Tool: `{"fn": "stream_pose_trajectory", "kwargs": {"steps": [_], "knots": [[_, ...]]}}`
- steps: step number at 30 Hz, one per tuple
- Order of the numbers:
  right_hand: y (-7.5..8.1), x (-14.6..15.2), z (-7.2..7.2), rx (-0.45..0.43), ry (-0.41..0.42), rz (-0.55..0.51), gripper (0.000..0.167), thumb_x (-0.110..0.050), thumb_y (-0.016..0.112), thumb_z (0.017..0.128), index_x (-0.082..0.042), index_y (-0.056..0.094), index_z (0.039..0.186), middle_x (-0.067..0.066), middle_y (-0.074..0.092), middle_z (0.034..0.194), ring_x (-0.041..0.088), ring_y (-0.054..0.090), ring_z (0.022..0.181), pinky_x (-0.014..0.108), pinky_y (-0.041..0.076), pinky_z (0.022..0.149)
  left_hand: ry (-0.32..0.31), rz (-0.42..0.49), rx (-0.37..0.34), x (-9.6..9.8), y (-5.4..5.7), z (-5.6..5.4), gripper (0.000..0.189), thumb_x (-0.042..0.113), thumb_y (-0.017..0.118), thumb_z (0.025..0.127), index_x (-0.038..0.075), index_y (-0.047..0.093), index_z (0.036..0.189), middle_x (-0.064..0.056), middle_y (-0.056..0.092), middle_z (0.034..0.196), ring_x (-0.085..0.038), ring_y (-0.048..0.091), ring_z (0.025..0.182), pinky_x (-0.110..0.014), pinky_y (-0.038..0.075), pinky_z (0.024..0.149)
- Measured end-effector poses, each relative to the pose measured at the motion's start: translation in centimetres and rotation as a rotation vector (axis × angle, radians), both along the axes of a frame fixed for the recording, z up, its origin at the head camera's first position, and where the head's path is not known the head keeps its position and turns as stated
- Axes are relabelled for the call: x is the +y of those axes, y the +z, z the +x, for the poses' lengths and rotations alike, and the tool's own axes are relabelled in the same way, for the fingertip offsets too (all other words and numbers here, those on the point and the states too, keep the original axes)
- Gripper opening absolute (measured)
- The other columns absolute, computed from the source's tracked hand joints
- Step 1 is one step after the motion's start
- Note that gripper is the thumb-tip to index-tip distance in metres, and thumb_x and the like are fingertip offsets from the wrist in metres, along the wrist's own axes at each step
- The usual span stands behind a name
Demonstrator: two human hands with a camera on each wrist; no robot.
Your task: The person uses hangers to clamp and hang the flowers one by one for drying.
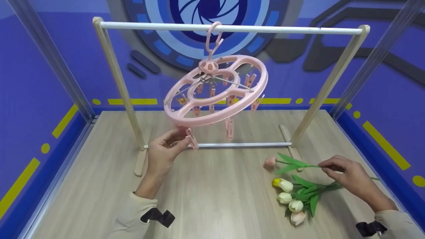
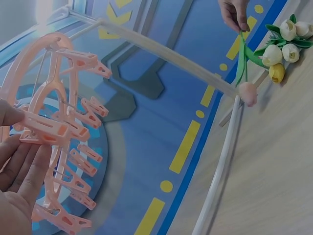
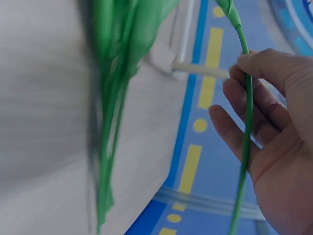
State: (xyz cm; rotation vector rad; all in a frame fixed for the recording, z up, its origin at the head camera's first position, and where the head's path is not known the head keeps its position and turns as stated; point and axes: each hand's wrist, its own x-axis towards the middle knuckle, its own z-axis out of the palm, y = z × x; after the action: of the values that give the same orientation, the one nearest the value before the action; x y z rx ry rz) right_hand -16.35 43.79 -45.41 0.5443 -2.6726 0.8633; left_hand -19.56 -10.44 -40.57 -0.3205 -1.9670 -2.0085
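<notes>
A round pink clip hanger (image 1: 215,118) hangs tilted by its hook from a white rod, its near left side lower. At that side my left hand (image 1: 162,150) pinches one pink clothespin (image 1: 191,138) between thumb and fingers; the left wrist view shows the clothespin (image 2: 46,128) with nothing visible in its jaws. My right hand (image 1: 350,174) pinches the green stem of a single pink tulip (image 1: 270,162) between thumb and index finger. The tulip's head points left, and in the right wrist view the stem (image 3: 248,112) runs down past the palm.
Below the held tulip, a bunch of white, yellow and pale pink tulips (image 1: 295,205) lies on the wooden table (image 1: 215,199). The hanger's stand has wooden side posts (image 1: 118,76), a white top rod (image 1: 282,29) and a lower rod (image 1: 245,145). Patterned walls enclose the table.
</notes>
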Motion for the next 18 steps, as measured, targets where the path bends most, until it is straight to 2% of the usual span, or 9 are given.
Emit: {"fn": "stream_pose_trajectory", "kwargs": {"steps": [4,8,18], "knots": [[1.1,-1.7,-0.1,0.05,0.021,-0.011,0.031,0.013,0.08,0.087,-0.013,0.081,0.104,-0.003,0.073,0.097,0.0,0.068,0.089,0.006,0.052,0.081,-0.011,0.019,0.007,0.2,0.0,0.1,0.035,-0.002,0.083,0.09,-0.007,0.073,0.124,-0.016,0.076,0.114,-0.022,0.073,0.103,-0.029,0.062,0.089],[2.2,-3.3,0.1,0.085,0.051,-0.01,0.034,0.013,0.081,0.086,-0.015,0.081,0.105,-0.009,0.072,0.097,0.001,0.069,0.09,0.009,0.054,0.081,-0.044,0.036,0.0,0.4,0.0,0.3,0.036,-0.003,0.081,0.092,-0.009,0.071,0.125,-0.018,0.075,0.119,-0.022,0.074,0.105,-0.032,0.062,0.091],[4.5,-8.1,-0.1,0.189,0.193,-0.043,0.04,0.017,0.084,0.08,-0.014,0.081,0.106,-0.006,0.074,0.099,0.008,0.073,0.089,0.013,0.057,0.08,-0.1,0.077,-0.019,0.9,0.3,0.9,0.035,-0.005,0.082,0.091,-0.007,0.073,0.124,-0.018,0.077,0.116,-0.026,0.076,0.104,-0.037,0.063,0.09]]}}
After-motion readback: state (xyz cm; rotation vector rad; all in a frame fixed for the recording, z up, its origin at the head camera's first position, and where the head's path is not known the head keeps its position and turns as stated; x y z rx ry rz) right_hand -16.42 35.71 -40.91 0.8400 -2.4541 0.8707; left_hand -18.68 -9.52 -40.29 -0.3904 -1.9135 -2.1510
